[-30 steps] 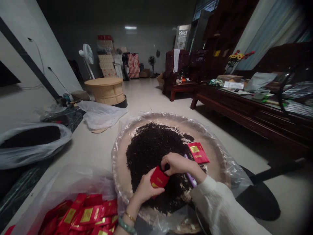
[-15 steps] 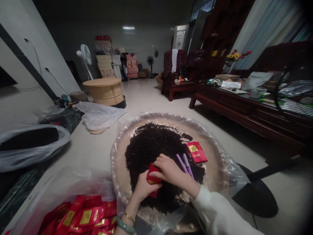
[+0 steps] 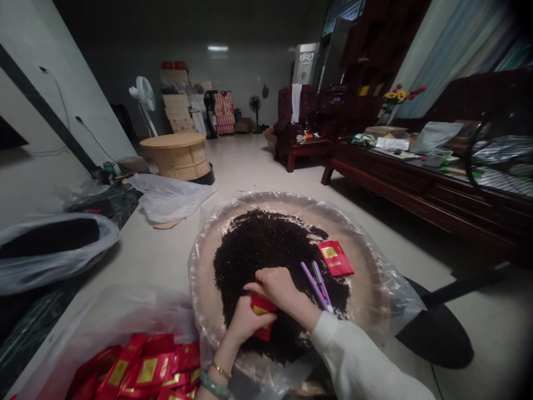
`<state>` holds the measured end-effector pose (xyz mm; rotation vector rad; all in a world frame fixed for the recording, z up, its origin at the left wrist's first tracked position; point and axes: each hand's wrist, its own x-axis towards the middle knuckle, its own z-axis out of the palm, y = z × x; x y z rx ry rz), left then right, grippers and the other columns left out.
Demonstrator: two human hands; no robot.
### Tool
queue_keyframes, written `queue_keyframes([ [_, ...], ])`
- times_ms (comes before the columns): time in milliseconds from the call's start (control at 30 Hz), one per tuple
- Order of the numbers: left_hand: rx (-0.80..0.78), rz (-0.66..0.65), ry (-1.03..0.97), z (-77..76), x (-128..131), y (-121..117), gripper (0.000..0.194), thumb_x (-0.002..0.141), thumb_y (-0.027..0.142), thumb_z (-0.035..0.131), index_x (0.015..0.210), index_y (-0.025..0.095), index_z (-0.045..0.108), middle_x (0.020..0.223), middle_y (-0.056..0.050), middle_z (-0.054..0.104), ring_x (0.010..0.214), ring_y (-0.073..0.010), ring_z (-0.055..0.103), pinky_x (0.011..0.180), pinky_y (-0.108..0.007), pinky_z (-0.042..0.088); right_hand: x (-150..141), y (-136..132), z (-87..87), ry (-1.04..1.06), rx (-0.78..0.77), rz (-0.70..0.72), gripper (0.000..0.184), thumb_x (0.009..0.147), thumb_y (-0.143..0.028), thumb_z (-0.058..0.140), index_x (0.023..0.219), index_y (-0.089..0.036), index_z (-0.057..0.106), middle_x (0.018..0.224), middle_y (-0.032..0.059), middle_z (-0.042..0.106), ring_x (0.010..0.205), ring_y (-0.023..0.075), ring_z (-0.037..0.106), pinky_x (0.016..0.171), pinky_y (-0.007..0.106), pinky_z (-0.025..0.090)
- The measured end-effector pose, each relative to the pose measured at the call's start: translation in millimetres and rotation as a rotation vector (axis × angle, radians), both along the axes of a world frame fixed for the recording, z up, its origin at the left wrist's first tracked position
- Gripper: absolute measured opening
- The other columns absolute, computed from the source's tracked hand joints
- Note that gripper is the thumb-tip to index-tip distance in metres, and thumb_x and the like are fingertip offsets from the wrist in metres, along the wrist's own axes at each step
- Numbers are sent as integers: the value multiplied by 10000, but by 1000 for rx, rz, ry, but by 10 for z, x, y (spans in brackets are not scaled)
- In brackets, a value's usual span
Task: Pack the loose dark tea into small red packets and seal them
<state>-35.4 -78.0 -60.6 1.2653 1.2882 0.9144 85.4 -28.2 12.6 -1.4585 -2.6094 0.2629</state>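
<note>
My left hand (image 3: 244,322) is wrapped around a small red packet (image 3: 263,329) with a gold label, held upright over the pile of loose dark tea leaves (image 3: 262,241). At the packet's top, my right hand (image 3: 280,286) has its fingers curled against the opening; its fingertips are hidden. The leaves lie on a wide round woven tray (image 3: 366,278) covered with clear plastic. Right of my hands, a purple mini flat iron (image 3: 320,291) rests on the leaves with its arms apart. Some flat red packets (image 3: 335,258) lie beyond it, near the tray's right side.
At lower left, a clear plastic bag (image 3: 137,305) holds many red packets. A bag of dark leaves (image 3: 50,239) stands at far left. A round wooden table (image 3: 177,155) and a low dark table (image 3: 400,191) stand further off. A black round base (image 3: 437,339) is at right.
My right hand has moved from beside the packet's mouth, where it held some leaves, onto its top, closing over it. The packet is more upright and lower. The purple flat iron is now uncovered.
</note>
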Motion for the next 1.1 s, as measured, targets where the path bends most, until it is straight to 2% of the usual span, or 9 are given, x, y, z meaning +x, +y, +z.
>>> queue_keyframes([
  [167, -37, 43, -110, 68, 24, 38, 334, 510, 212, 785, 799, 142, 634, 762, -19, 717, 755, -209, 663, 712, -305, 527, -5, 34, -164, 21, -19, 41, 486, 832, -630, 512, 727, -192, 694, 734, 73, 727, 696, 190, 670, 553, 238, 311],
  [333, -158, 8, -259, 83, 52, 57, 283, 501, 256, 819, 677, 116, 648, 616, -20, 697, 589, -190, 662, 623, -303, 528, 0, 46, -161, 153, -61, 31, 403, 878, -547, 522, 762, -194, 677, 754, 48, 714, 713, 175, 654, 585, 238, 348],
  [400, -217, 60, -340, 79, 37, 49, 374, 486, 313, 847, 739, 99, 675, 651, -40, 717, 564, -186, 669, 591, -294, 529, 138, 92, -127, 273, -31, -44, 339, 920, -483, 485, 858, -200, 662, 836, 44, 706, 780, 171, 649, 639, 235, 392],
  [467, -263, 156, -428, 77, 15, 44, 505, 457, 370, 871, 834, 89, 686, 763, -79, 746, 569, -184, 682, 569, -280, 532, 375, 146, -144, 310, 33, -209, 300, 929, -437, 476, 1013, -191, 625, 973, 77, 683, 900, 197, 636, 727, 257, 433],
  [600, -281, 304, -534, 81, -11, 57, 640, 390, 408, 900, 899, 86, 683, 895, -134, 751, 555, -185, 690, 509, -255, 528, 943, 177, -419, 51, 32, -561, 585, 857, -471, 556, 1295, -97, 456, 1133, 203, 593, 1018, 315, 604, 794, 364, 464],
  [733, -273, 354, -581, 85, -15, 74, 617, 382, 380, 909, 878, 89, 687, 868, -131, 755, 541, -181, 688, 500, -245, 530, 1270, 85, -796, -20, -91, -534, 673, 811, -401, 616, 1363, -101, 373, 1119, 196, 607, 1044, 319, 603, 825, 367, 465],
  [833, -277, 370, -593, 91, -20, 68, 596, 377, 367, 912, 854, 90, 687, 839, -122, 755, 528, -180, 684, 489, -245, 529, 1336, 32, -942, 26, -70, -512, 678, 804, -326, 616, 1383, -102, 344, 1147, 195, 593, 1057, 305, 600, 861, 359, 453],
  [933, -279, 383, -586, 100, -21, 57, 597, 356, 367, 916, 831, 88, 685, 803, -112, 755, 516, -180, 680, 476, -243, 525, 1360, 24, -974, 40, -47, -578, 675, 795, -318, 616, 1365, -61, 362, 1159, 233, 569, 1042, 329, 602, 838, 376, 455],
  [1100, -255, 378, -575, 85, -11, 60, 596, 351, 384, 915, 814, 88, 685, 783, -106, 756, 510, -177, 679, 465, -235, 519, 1433, 77, -968, 94, -203, -585, 391, 747, -245, 625, 1097, -73, 589, 992, 185, 648, 899, 291, 642, 791, 352, 463],
])
